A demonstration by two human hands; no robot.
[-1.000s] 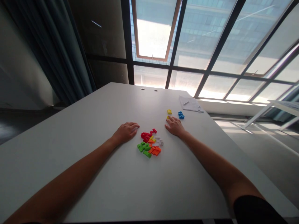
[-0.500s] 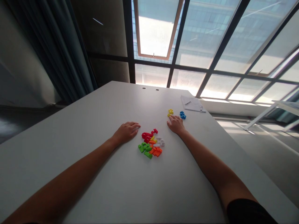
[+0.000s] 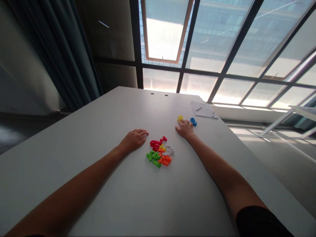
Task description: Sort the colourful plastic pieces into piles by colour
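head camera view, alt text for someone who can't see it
A person's bare right hand lies at small yellow plastic-looking pieces, near small blue pieces, on a white table. The bare left hand rests beside a mixed pile of red, green, orange, white and yellow pieces.

A pile of small pieces (image 3: 161, 150) lies mid-view on the white surface (image 3: 148, 204): red pieces (image 3: 156, 144) at its eleven o'clock, white pieces (image 3: 171, 151) at three, orange pieces (image 3: 166, 160) at five, green pieces (image 3: 156, 158) at eight. From it, the left hand (image 3: 134, 139) rests palm down at ten o'clock; the right hand (image 3: 185, 128), at two, reaches yellow pieces (image 3: 180, 117), blue pieces (image 3: 194, 122) just beside.
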